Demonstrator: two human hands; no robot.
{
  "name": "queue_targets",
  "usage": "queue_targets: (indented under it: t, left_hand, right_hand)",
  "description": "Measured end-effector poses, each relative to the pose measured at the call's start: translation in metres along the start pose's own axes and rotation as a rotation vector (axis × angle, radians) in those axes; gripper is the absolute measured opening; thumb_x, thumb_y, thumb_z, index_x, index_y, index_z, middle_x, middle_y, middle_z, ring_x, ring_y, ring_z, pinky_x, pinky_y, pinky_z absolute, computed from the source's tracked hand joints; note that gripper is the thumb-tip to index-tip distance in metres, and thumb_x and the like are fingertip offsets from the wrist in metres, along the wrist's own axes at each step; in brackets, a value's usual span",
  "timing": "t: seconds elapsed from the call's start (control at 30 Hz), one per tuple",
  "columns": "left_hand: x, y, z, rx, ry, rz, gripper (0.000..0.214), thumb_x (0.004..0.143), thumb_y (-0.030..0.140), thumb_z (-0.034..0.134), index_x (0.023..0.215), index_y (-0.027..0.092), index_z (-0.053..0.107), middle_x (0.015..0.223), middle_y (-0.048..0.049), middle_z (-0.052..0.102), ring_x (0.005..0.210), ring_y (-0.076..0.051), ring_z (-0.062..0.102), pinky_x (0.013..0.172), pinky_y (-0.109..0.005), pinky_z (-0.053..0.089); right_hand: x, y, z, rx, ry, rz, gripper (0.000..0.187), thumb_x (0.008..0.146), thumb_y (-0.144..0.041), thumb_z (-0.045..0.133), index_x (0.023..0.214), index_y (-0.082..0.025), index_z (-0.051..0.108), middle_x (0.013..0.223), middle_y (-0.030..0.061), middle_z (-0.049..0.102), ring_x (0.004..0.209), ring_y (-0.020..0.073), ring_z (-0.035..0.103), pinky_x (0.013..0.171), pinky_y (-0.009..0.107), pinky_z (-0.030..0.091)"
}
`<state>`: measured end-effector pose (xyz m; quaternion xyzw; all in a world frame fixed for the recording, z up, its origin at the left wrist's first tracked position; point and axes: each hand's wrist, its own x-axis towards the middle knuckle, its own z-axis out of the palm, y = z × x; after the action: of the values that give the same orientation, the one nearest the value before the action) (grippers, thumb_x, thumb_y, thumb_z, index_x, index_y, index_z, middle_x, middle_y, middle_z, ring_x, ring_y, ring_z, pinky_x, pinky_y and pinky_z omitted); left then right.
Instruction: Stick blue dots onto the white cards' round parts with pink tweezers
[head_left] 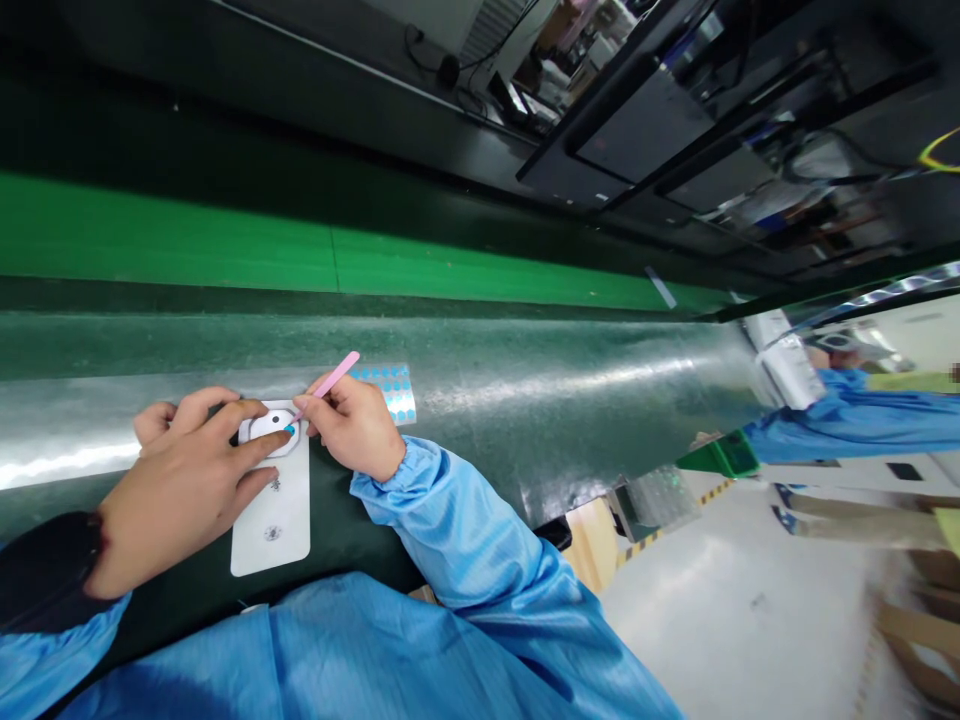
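Note:
A white rectangular panel with rounded corners and small dark print lies on the green worktop. At its far end is a whitish octagonal part with a dark hole and a small blue round sticker. My left hand rests over this end, fingers spread, one fingertip at the blue sticker. In my right hand is a pair of pink tweezers, pinched between thumb and fingers, their tip near the sticker. Partly behind that hand lies a clear sheet of blue stickers.
The long green worktop runs to the right, with a green ledge behind it. A green bin and white packages stand near its far end. A co-worker's blue sleeve shows beyond. Dark equipment hangs above.

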<state>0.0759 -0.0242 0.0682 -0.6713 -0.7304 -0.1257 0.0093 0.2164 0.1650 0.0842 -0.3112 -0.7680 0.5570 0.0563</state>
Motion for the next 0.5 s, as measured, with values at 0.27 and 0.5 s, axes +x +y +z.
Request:
queue_targets:
  t: [0.27,0.5]
  left_hand:
    - [-0.001,0.006,0.002,-0.026,-0.029,-0.048,0.033,0.102,0.036,0.061,0.127,0.041,0.082,0.133,-0.0135,0.074,0.131,-0.045,0.059,0.090,-0.063,0.049]
    - [-0.003,0.010,0.000,0.023,-0.017,-0.053,0.034,0.104,0.033,0.056,0.126,0.039,0.081,0.130,-0.0129,0.074,0.129,-0.042,0.059,0.097,-0.062,0.050]
  right_hand:
    - [0.001,-0.002,0.000,0.054,-0.012,0.011,0.019,0.101,-0.028,0.084,0.091,-0.021,0.071,0.069,-0.0030,0.068,0.067,0.0151,0.070,0.067,0.025,0.055]
    - [0.010,0.000,-0.002,0.323,-0.081,0.116,0.024,0.104,-0.036,0.081,0.094,-0.018,0.068,0.064,-0.0035,0.068,0.051,0.0117,0.062,0.053,0.022,0.052]
